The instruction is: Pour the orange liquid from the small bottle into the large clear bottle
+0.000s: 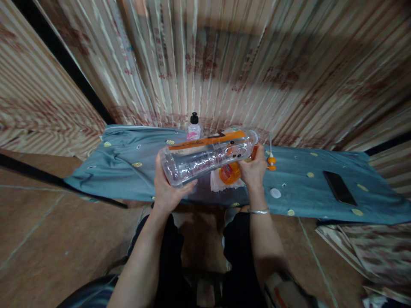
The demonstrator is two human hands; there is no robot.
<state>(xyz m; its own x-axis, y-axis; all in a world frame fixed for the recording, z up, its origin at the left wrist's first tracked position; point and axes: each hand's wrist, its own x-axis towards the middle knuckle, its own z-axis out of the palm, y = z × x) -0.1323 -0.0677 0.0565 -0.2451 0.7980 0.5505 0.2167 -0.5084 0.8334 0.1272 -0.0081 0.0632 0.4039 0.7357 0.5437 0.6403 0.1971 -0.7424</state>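
My left hand (168, 184) is wrapped around the base of a large clear plastic bottle (202, 160) with an orange label. This bottle lies nearly level in the air, its neck pointing right and slightly up. My right hand (253, 167) closes around the upper part of an orange bottle (229, 173), just under the clear bottle's neck. A white cloth (218, 183) lies beneath the orange bottle. The fingers and the clear bottle partly hide the orange bottle's top. To the right rests an orange pump head (271, 162) with a clear tube, near a round white cap (275, 193).
A blue patterned cloth (302, 184) covers the low, narrow table. At its back stands a small bottle with a black top (194, 126). A dark phone (339, 188) lies at the right. Striped curtains (208, 64) hang close behind, and dark frame bars (64, 60) slant at the sides.
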